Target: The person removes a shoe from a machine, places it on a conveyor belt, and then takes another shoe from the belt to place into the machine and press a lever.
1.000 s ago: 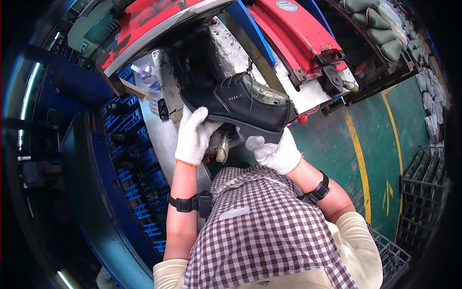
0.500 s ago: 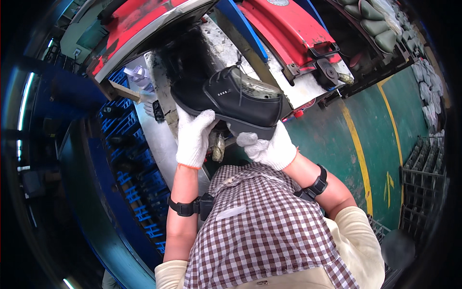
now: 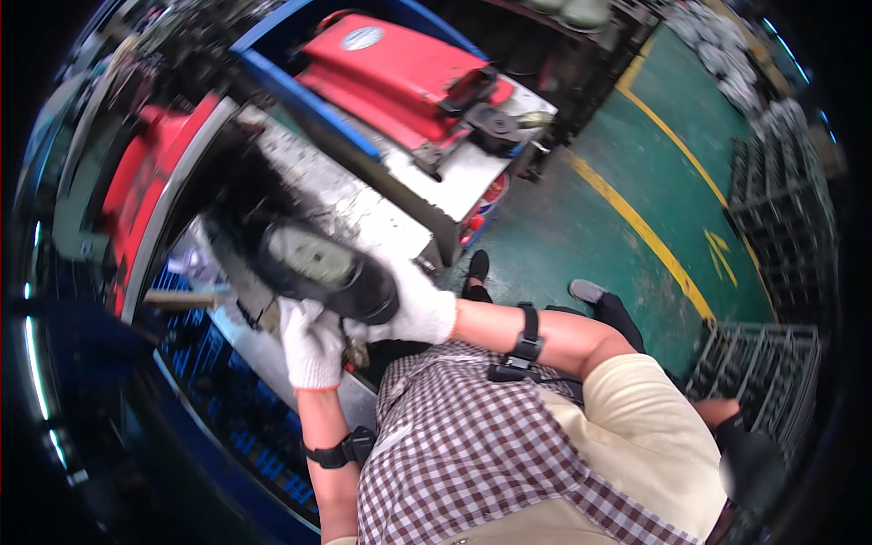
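Observation:
A black shoe (image 3: 371, 292) is held between my two hands, blurred by motion. A pale greenish shoe last (image 3: 313, 257) fills its opening. White knitted gloves cover both hands. My left hand (image 3: 312, 343) is closed on the near left side of the shoe, low down. On the right side, my right hand (image 3: 416, 302) wraps round the heel end, its fingers mostly hidden behind the shoe. The toe points away to the upper left, toward the dark mouth of a red-hooded machine (image 3: 162, 173).
Beyond the shoe runs a stained white bench (image 3: 372, 213). A red machine cover (image 3: 386, 68) stands in a blue frame (image 3: 300, 95). Blue racking (image 3: 263, 468) lies at lower left. Wire racks (image 3: 758, 363) stand right of the yellow-lined green floor (image 3: 590, 241). A grey shoe (image 3: 587, 291) shows past my right arm.
The view has swung to the right. The shoe has turned from side-on, toe left, to show its top opening with the last inside. Both hands have kept hold of it.

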Demonstrator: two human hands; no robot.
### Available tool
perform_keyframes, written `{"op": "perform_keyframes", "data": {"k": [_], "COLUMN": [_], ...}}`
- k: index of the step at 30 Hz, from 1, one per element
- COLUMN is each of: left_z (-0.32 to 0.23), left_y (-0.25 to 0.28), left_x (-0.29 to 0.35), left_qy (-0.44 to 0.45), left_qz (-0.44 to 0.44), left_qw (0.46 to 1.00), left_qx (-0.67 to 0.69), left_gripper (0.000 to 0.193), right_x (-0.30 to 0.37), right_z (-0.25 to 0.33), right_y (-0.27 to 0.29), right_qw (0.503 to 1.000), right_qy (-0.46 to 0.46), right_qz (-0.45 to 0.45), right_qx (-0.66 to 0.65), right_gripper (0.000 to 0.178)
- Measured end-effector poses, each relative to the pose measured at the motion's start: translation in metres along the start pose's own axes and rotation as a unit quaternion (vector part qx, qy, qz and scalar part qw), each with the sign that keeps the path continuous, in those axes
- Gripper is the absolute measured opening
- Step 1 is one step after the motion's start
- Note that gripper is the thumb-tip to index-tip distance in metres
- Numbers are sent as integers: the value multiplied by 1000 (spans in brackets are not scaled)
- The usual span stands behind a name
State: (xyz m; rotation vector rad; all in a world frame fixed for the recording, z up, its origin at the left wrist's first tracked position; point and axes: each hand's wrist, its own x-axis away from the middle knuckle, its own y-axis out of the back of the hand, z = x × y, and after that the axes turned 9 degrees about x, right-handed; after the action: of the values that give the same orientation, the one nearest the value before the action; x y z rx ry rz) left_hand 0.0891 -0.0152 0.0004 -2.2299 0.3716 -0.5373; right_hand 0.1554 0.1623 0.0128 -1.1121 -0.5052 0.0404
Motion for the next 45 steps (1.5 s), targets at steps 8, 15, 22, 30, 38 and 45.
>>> {"op": "perform_keyframes", "data": {"k": [8, 15, 22, 30, 38, 45], "left_z": [-3, -25, -33, -9, -70, -123], "left_y": [32, 23, 90, 213, 388, 484], "left_x": [-16, 57, 112, 199, 199, 172], "left_qy": [-62, -97, -134, -245, -209, -60], "left_qz": [83, -70, -263, -489, -647, -814], "left_qw": [992, 990, 933, 816, 733, 492], "left_qx": [-67, 73, 209, 188, 8, -304], "left_gripper": [39, 70, 39, 27, 30, 92], "right_x": [-13, -26, -70, -103, -108, -108], "right_z": [15, 1, -57, -65, -68, -70], "right_y": [-6, -41, -36, 17, 16, 17], "right_qw": [991, 715, 571, 250, 229, 224], "right_qy": [-15, 134, 169, 421, 445, 439], "right_qz": [-38, 54, 170, 91, 104, 121], "right_qx": [128, 684, 786, 867, 860, 862], "right_gripper": [45, 72, 72, 30, 24, 24]}}
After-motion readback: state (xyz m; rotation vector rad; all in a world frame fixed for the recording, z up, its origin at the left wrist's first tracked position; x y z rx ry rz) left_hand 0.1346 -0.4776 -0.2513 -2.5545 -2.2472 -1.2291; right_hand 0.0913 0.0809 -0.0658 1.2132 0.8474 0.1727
